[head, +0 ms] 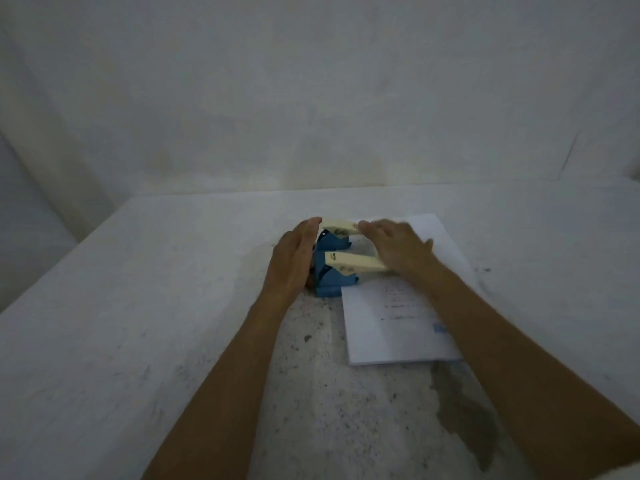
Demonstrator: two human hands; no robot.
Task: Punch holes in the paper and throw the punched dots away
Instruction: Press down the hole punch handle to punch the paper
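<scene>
A hole punch [337, 263] with a blue base and a cream U-shaped lever stands on the table, near its middle. A white printed sheet of paper [384, 327] lies to its right, with its left edge tucked under the punch. My left hand [294, 261] lies flat against the punch's left side, fingers together and pointing away from me. My right hand [398, 247] rests palm down on the lever's right end, over the paper. No punched dots are visible.
The table [156, 306] is white and worn, with grey speckles and a dark chipped patch [464, 417] near the front right. A white cloth backdrop hangs behind the table's far edge. Nothing else stands on the table.
</scene>
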